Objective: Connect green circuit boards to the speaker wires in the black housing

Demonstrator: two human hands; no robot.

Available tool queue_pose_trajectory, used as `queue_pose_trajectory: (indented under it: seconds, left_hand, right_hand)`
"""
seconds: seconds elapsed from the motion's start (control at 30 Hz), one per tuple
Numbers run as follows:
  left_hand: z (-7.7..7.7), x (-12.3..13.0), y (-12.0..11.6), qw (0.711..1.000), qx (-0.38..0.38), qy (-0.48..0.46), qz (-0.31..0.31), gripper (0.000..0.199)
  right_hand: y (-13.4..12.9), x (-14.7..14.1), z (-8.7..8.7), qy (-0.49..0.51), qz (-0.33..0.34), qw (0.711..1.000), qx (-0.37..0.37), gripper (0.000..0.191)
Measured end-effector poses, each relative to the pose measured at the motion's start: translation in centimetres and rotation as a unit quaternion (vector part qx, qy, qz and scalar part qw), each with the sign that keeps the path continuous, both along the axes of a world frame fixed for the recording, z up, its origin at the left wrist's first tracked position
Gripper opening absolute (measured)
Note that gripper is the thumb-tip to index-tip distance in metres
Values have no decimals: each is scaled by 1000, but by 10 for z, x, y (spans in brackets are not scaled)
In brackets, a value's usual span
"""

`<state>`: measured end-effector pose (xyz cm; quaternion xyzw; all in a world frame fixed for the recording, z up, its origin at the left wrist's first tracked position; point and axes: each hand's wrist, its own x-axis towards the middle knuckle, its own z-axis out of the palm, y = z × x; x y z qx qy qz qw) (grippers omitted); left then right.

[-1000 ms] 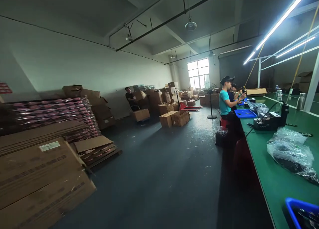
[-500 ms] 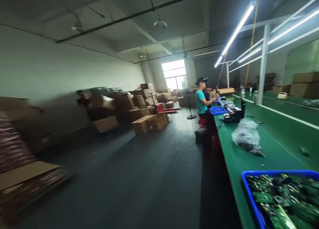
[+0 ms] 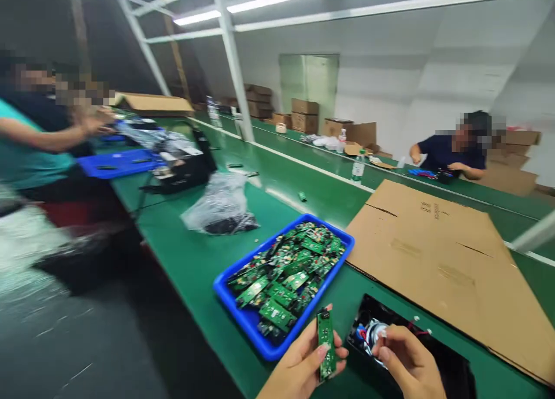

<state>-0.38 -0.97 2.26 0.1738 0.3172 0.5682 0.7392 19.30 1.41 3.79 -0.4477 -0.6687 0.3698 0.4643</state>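
My left hand (image 3: 302,358) is closed around a narrow green circuit board (image 3: 326,347), held upright between thumb and fingers. Over an open black plastic housing (image 3: 455,361), my right hand (image 3: 410,358) pinches a small white wire connector (image 3: 382,333). Inside that housing, a round silvery part (image 3: 373,333), perhaps a speaker, shows beside blue and red wires. Other white plugs on thin wires (image 3: 418,325) stick out past its far edge. A blue tray (image 3: 243,324) full of similar green boards lies just beyond my left hand.
A flat cardboard sheet (image 3: 420,237) covers the bench on the right. Beyond the tray lie a clear plastic bag (image 3: 223,199) and a black device (image 3: 195,162). One person (image 3: 34,139) sits at left, another (image 3: 459,147) across the bench. A bottle (image 3: 358,166) stands near the divider.
My view has swung right from the aisle and stacked boxes to the bench. Both my hands, the held board and the black housing now show; the blue tray has come fully into view.
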Motion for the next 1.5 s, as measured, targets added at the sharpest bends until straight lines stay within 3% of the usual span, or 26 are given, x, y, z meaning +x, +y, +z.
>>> queue_pose_trajectory:
  seconds: [0.1, 0.27, 0.37, 0.47, 0.57, 0.63, 0.73, 0.83, 0.93, 1.03, 1.17, 1.27, 1.37, 1.43, 1.5]
  left_hand:
    - [13, -2, -5, 998, -13, 45, -30, 43]
    - [10, -5, -4, 987, 23, 149, -53, 49]
    - [10, -7, -4, 987, 35, 143, -61, 55]
    - [11, -7, -5, 991, 33, 115, -67, 49]
    - [7, -10, -7, 979, 34, 191, -61, 36]
    - [4, -14, -6, 941, 93, 325, -27, 25]
    - [2, -22, -3, 836, 248, 490, -7, 29]
    - [4, -28, 1, 758, 363, 542, -20, 35]
    - [5, -30, 3, 728, 422, 541, -4, 39]
    - [4, -31, 4, 746, 444, 497, -3, 47]
    - [4, -31, 4, 779, 415, 470, 3, 48]
    - [6, -27, 4, 834, 281, 473, -29, 32]
    - [7, -20, 4, 922, 70, 376, -56, 16]
    - [5, -15, 3, 960, -33, 273, -47, 24]
    - [2, -11, 3, 978, -68, 194, -41, 38]
  right_hand:
    - [3, -8, 11, -74, 27, 995, 57, 30]
    - [-4, -28, 26, -171, 9, 976, 135, 30]
    - [-8, -33, 28, -168, -24, 972, 163, 24]
    - [-8, -28, 29, -154, -94, 972, 147, 16]
    - [-8, -17, 29, -172, -167, 959, 153, 14]
    - [-8, -12, 30, -186, -164, 958, 146, 18]
    - [-12, -13, 33, -212, -110, 962, 135, 20]
    - [-18, -22, 36, -272, -53, 947, 163, 17]
    - [-23, -32, 37, -342, -12, 917, 207, 14]
    - [-26, -37, 36, -378, 20, 897, 226, 13]
    - [-29, -37, 29, -372, 38, 900, 223, 12]
    - [-31, -36, 22, -350, -15, 908, 229, 22]
    - [-30, -34, 20, -346, -121, 897, 246, 22]
    - [-27, -31, 23, -356, -187, 872, 280, 15]
    - [-24, -28, 28, -361, -218, 856, 300, 10]
